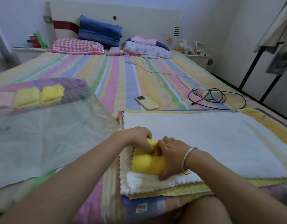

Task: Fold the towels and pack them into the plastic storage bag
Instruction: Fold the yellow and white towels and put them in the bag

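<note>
Head view shows my left hand (139,138) and my right hand (170,156) together on a small yellow towel (147,164), which sits bunched on the near left corner of a stack of flat towels (155,188). My left fingers are curled and pinch its far edge. My right fingers curl over its top beside them, and the thumb presses down at its near side against the white towel (212,143) that tops the stack. A silver bangle (187,160) is on my right wrist. The plastic storage bag (50,139) lies flat on the striped bedsheet (117,78) to my left, just beside the stack, with two folded yellow towels (27,97) side by side at its far end. Beyond the stack lie a phone (146,103) and a looped black cable (220,101).
</note>
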`<action>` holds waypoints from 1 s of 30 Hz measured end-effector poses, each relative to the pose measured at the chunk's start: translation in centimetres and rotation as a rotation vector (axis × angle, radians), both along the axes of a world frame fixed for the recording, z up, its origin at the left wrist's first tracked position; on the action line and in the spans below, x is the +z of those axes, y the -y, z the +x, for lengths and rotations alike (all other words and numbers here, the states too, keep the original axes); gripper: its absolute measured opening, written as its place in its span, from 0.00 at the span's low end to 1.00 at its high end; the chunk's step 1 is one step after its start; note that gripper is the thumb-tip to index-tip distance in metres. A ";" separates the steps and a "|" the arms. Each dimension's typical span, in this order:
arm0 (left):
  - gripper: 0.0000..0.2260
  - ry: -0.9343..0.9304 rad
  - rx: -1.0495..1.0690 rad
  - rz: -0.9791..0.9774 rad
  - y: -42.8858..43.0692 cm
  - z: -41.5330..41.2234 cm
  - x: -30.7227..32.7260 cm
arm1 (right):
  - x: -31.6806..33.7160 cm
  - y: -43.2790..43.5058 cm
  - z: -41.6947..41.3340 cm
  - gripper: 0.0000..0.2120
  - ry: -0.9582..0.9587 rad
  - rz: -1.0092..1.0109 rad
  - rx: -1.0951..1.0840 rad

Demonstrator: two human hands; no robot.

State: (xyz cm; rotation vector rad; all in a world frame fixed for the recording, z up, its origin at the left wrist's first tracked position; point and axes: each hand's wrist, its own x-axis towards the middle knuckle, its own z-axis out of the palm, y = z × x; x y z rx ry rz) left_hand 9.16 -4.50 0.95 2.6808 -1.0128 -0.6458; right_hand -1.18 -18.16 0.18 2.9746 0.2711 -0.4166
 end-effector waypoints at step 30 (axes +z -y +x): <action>0.13 0.244 0.372 -0.438 -27.4 1.5 -4.2 | -3.5 -17.3 -0.2 0.32 0.159 0.336 0.020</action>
